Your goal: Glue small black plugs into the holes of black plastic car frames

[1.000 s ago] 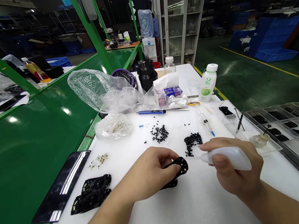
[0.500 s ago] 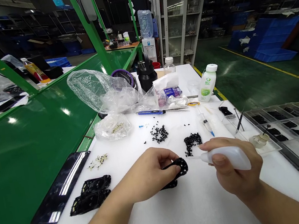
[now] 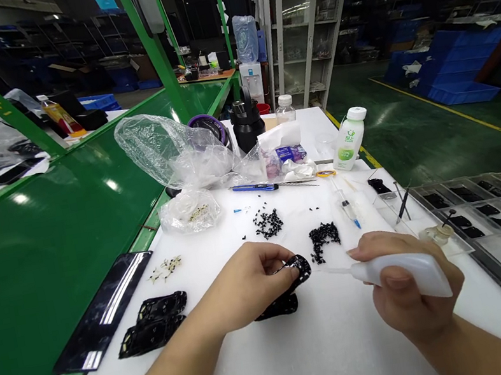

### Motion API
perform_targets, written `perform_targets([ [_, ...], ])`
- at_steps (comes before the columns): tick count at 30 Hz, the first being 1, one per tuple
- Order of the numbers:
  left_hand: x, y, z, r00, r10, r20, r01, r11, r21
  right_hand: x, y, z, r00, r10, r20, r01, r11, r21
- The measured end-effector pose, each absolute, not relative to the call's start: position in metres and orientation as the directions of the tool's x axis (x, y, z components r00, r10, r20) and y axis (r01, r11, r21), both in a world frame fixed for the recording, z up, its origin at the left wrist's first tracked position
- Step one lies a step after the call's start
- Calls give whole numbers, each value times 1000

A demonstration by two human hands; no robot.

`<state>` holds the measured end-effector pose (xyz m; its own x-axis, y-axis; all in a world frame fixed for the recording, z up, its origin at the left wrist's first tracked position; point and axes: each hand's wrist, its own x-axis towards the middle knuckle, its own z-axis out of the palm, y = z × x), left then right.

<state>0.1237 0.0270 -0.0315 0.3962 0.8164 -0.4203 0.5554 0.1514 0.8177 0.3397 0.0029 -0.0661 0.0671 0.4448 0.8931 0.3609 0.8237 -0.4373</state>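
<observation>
While a black frame (image 3: 300, 271) is being pinched by the left hand (image 3: 248, 285) above the table (image 3: 338, 353), a squeeze bottle (image 3: 406, 275) is being clutched by the right hand (image 3: 408, 295), its nozzle (image 3: 335, 270) being held just right of the frame.

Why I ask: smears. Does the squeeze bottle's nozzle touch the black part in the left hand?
Apart: the head view shows white table between the nozzle and the black part.

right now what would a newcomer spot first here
At the centre of the white table, the left hand pinches a black perforated plastic part while the right hand aims a white squeeze bottle at it. Beyond lies a heap of small black pieces, and a crumpled clear plastic bag sits farther back.
</observation>
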Motion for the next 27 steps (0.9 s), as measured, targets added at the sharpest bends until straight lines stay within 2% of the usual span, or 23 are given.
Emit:
perform_targets([
  [8,126,29,-28,405,804,-435,548,167,819,343,3,-64,-76,450,890,442,815,-374],
  [18,125,26,-27,410,802,-435,540,171,824,341,0,-62,-116,497,860,473,789,-392],
  [27,129,27,-16,401,785,-473,570,190,799,342,0,-62,-126,491,862,489,786,-377],
])
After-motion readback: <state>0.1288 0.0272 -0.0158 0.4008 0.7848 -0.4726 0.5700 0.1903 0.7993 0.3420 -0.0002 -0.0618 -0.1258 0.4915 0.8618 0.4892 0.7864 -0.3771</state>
